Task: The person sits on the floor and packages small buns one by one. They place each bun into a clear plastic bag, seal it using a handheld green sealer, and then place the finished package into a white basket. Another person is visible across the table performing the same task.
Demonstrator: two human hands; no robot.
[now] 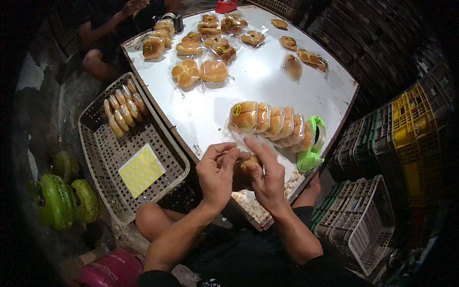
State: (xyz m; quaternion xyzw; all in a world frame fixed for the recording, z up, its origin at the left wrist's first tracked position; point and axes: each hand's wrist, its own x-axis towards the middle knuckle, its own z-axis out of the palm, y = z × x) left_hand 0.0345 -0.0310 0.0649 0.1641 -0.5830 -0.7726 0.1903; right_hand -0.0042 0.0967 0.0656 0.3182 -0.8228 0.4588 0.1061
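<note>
Between my two hands is a bread bun (248,165) in clear plastic, mostly hidden by my fingers. My left hand (219,170) pinches the plastic at the bun's left side with thumb and fingertips. On the other side my right hand (265,172) holds the bun with its thumb low; its raised fingers are slightly blurred. Just beyond, a row of wrapped buns (276,120) leans together on the white table (161,97), the leftmost bearing a yellow sticker (237,110). At the row's right end stands a green tape dispenser (311,154) with a tape roll.
Left of the table, a plastic crate (104,165) holds wrapped breads (123,107) and a sheet of yellow stickers (142,170). More wrapped breads (215,43) lie at the far side, near another person's arm (104,27). Stacked crates (362,222) stand right; green bananas (57,201) lie left.
</note>
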